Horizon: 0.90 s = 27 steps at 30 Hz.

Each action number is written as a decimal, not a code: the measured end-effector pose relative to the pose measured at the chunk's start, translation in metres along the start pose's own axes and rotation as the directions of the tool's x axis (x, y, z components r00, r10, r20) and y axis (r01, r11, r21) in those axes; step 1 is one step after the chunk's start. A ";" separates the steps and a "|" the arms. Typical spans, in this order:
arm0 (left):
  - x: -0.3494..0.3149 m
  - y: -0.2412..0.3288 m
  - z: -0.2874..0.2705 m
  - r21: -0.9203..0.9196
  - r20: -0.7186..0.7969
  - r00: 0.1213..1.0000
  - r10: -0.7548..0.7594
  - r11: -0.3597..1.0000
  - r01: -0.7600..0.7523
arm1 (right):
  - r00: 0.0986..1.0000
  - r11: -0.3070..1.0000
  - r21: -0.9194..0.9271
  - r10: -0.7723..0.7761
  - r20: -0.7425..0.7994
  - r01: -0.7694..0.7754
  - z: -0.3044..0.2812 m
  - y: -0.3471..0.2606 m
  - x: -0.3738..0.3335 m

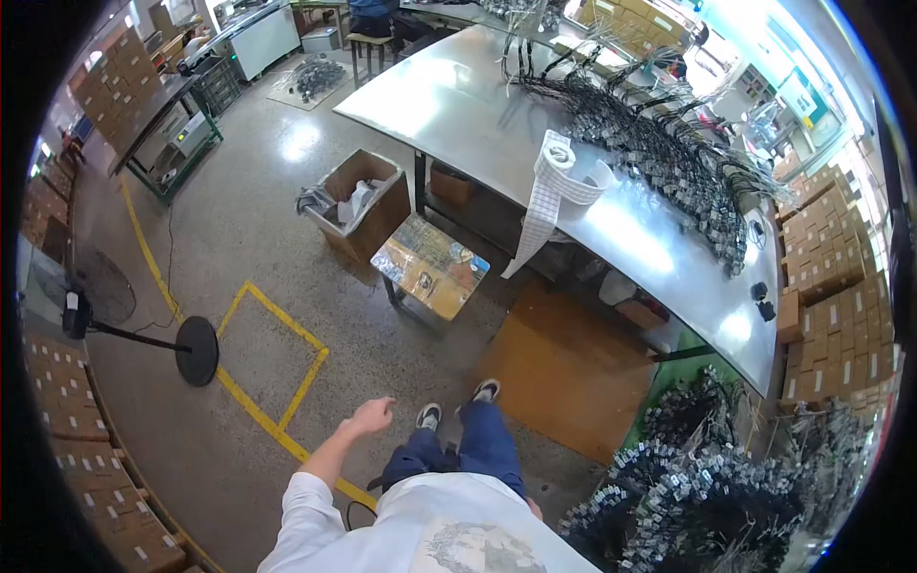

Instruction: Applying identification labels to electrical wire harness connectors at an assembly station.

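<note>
The left hand (371,416) is half-open with curled fingers, seemingly empty (the right hand (534,508), mostly hidden, I cannot tell), and a careless forward step could knock the stool (432,264), ahead beside the table (406,100).

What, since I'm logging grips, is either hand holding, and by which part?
Nothing shows in the left hand; the right hand is mostly hidden, so I cannot tell.

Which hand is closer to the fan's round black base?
Left. The left hand is to the right of the round black base; the right hand, mostly hidden, is farther right.
</note>
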<state>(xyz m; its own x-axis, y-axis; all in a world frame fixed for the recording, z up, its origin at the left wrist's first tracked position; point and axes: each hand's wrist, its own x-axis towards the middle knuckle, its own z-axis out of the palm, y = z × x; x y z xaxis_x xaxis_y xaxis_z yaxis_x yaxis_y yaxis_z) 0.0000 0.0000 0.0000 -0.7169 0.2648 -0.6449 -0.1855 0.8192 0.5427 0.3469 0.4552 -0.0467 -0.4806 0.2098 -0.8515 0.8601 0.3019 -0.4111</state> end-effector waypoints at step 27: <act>0.237 0.321 -0.114 0.002 -0.240 0.941 0.237 0.970 -0.244 | 0.769 0.858 0.047 -0.433 -0.471 0.512 -0.286 -0.430 0.174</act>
<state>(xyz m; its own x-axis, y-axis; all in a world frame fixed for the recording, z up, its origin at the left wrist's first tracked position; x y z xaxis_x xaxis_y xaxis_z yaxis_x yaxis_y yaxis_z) -0.3060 0.2676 0.0830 -0.8801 0.3215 -0.3494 -0.0041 0.7308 0.6826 -0.1555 0.6282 0.0752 -0.8224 0.4683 -0.3231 0.4996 0.3227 -0.8039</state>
